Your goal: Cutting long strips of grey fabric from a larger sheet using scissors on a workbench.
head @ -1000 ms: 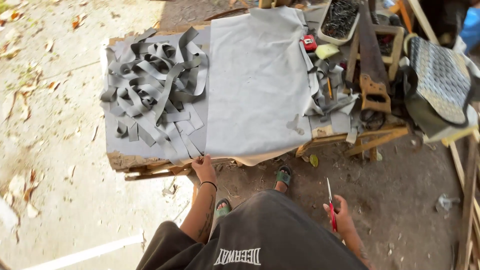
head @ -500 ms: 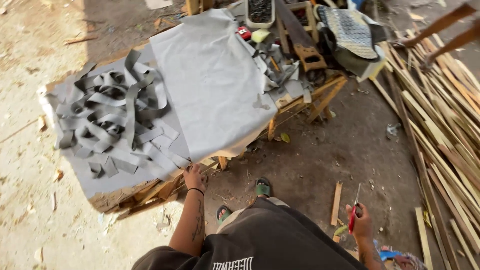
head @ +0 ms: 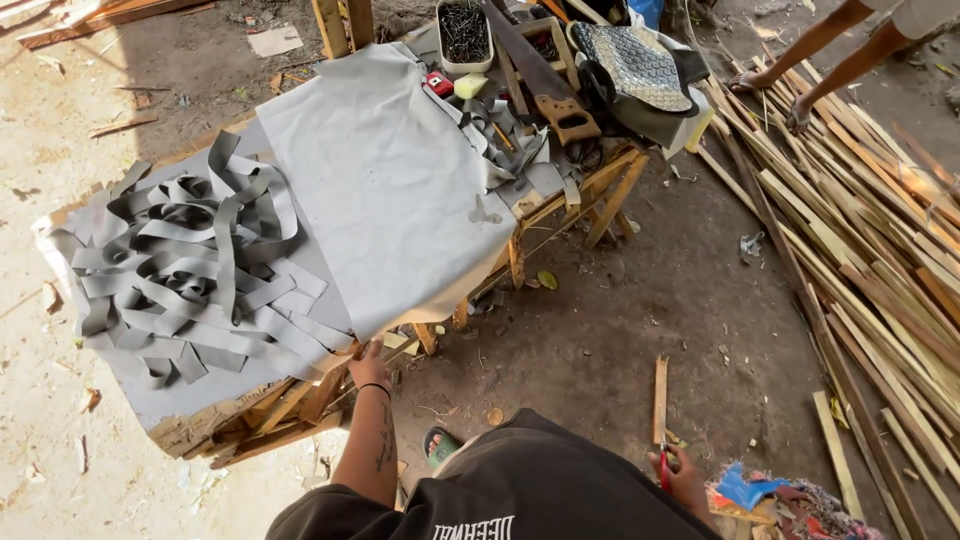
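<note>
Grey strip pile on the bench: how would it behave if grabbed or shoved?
The grey strips curl and loop over each other, so probably floppy and light. Being tangled, a pull would likely drag several at once. They lie on a grey sheet near the left hand, so a shove may slide or bunch them rather than roll them.

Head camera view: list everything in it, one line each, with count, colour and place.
Grey sheet: one, grey, draped over the wooden workbench.
Grey strips: a tangled pile, count unclear, left end of the bench.
Handsaw: one, wooden handle, far right of the bench.
Tray of nails: one, pale, far edge.
Wooden slats: many, pale, heaped on the ground at right.
Another person's legs: two, top right.
Left hand: touching the sheet's near edge.
Right hand: gripping red-handled scissors.
</note>
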